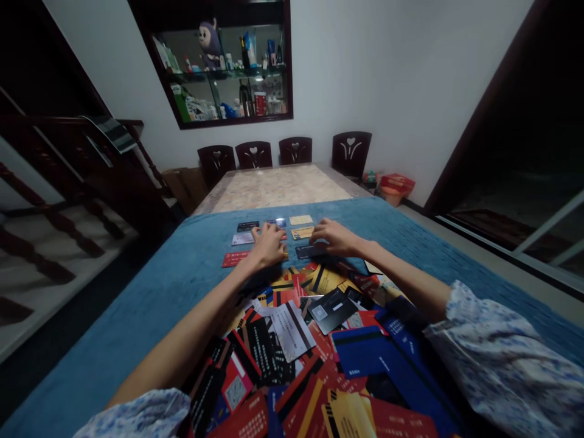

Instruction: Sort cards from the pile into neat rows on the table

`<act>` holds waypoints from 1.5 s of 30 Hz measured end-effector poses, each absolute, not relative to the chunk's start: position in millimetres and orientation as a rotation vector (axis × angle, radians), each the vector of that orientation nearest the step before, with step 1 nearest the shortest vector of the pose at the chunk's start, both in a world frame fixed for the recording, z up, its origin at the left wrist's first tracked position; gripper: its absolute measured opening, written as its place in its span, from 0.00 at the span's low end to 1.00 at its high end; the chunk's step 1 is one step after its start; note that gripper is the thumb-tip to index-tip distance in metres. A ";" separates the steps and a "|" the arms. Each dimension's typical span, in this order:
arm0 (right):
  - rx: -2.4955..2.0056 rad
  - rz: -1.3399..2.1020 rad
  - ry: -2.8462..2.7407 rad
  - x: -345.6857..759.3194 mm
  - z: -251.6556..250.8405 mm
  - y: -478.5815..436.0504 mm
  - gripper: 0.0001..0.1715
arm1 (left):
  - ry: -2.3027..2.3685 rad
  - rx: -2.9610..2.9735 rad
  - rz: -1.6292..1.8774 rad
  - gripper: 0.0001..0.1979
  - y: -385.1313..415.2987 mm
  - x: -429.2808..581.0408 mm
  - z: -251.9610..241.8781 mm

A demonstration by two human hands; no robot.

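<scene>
My left hand [269,243] is over the small rows of laid-out cards, its bent fingers apart, hiding part of a card with a yellow edge. Beside it lie a red card [233,260], a silver card [241,239] and a black card [249,226]. My right hand [336,237] has its fingers curled down on the right end of a dark card [306,252]; the fingertips are partly hidden. Just beyond it are a yellow card [301,233] and a cream card [301,219]. Below my hands spreads a loose, overlapping heap of cards [292,331] in several colours.
A blue cloth [182,267] covers the near part of the long table [274,182]. Dark chairs [351,152] stand at its far end. A wooden railing [45,207] runs along the left, and a red bag [396,184] sits on the floor at right.
</scene>
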State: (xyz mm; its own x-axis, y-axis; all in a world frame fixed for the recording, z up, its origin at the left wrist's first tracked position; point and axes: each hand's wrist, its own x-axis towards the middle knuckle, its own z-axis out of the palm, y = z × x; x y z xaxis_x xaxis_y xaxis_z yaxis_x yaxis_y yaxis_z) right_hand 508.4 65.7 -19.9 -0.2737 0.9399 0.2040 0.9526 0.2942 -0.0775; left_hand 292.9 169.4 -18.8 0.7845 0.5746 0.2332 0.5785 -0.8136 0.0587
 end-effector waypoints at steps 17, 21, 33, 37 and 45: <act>-1.559 0.159 -2.345 509.8 -44.3 -1.8 0.36 | -0.594 -3.184 -0.312 0.13 61.0 289.4 -21.2; -1.596 0.209 -2.384 507.6 -45.7 -2.4 0.38 | -0.608 -3.197 -0.269 0.11 56.7 291.4 -26.2; -1.651 0.219 -2.410 517.4 -43.6 -2.4 0.27 | -0.682 -3.257 -0.383 0.11 63.5 293.2 -45.0; -1.638 0.227 -2.419 516.9 -41.6 -2.4 0.32 | -0.667 -3.257 -0.343 0.09 64.9 292.2 -45.9; -1.672 0.333 -2.396 513.6 -41.5 -2.5 0.41 | -0.658 -3.294 -0.248 0.12 59.8 289.5 -33.0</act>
State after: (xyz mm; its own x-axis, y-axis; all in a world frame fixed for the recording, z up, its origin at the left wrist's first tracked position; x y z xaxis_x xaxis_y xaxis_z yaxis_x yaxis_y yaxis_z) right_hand 513.6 -2.5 -41.5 -0.3397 0.9399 0.0351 0.8946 0.3345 -0.2963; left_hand 289.5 59.8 -33.0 0.9139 0.3938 0.0980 0.3608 -0.8990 0.2481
